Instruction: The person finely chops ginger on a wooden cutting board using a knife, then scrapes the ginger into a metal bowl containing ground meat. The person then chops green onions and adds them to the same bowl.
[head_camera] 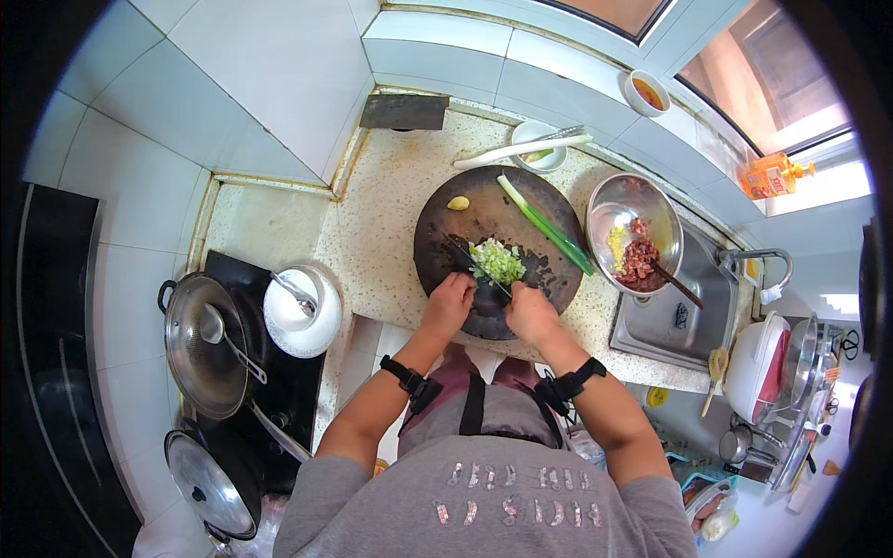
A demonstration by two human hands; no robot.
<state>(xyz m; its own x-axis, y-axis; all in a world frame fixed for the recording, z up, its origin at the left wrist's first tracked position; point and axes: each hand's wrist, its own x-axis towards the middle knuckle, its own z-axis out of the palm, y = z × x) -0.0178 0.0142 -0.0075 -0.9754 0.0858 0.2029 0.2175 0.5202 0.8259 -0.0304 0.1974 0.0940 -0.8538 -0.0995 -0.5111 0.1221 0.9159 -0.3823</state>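
On a round dark chopping board (499, 183) lies a heap of chopped green onion (497, 261). My right hand (531, 314) grips the handle of a kitchen knife (460, 246), whose blade reaches across the board to the upper left, beside and partly over the heap. Close to the heap's lower left is my left hand (450, 303), fingers bent together near the blade; whether they pinch anything is hidden. A length of green onion (548, 227) lies along the board's right side, and a peeled piece of ginger or garlic (458, 203) near its upper left.
A steel bowl (600, 209) with minced meat stands right, before the sink (687, 328). Behind the board, a white onion stalk (523, 149) lies across a small bowl (536, 130). Left are a wok (202, 376), a white bowl with a spoon (302, 333) and a lidded pot (209, 481).
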